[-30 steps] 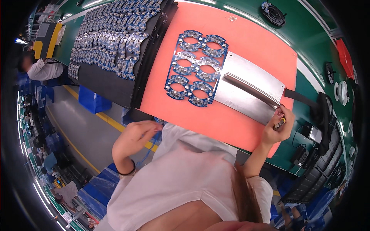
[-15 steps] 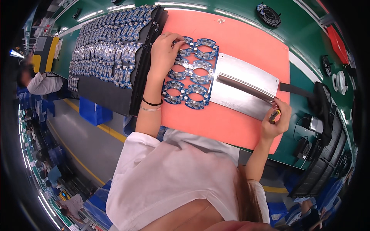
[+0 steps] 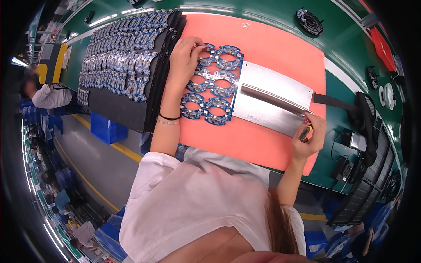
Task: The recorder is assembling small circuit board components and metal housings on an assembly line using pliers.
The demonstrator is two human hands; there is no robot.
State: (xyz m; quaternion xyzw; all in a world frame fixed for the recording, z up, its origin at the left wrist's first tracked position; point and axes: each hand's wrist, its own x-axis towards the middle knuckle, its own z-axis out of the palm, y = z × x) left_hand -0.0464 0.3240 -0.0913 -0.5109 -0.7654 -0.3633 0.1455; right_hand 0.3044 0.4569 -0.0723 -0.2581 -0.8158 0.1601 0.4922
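A panel of blue circuit boards (image 3: 213,83), joined in rows with oval openings, lies on a salmon-coloured mat (image 3: 210,138). My left hand (image 3: 186,55) pinches the panel's far left corner between thumb and fingers. Against the panel's right edge lies a silver metal plate (image 3: 263,109) with a long brown bar (image 3: 276,100) running along it. My right hand (image 3: 310,138) is closed around a tool with a yellow-and-black handle (image 3: 305,133); the tool's working end is hidden. Its fingertips touch or nearly touch the bar's right end.
At left, a black tray (image 3: 116,107) carries many rows of blue circuit boards (image 3: 118,57). A black strap (image 3: 335,102) extends from the plate's right end. Small pale bits (image 3: 246,25) and a round black part (image 3: 309,22) lie toward the back. Another person (image 3: 50,96) sits far left.
The panel, the metal plate and both my hands appear slightly farther left, and the mat's edges have shifted a little that way too. My grips look the same.
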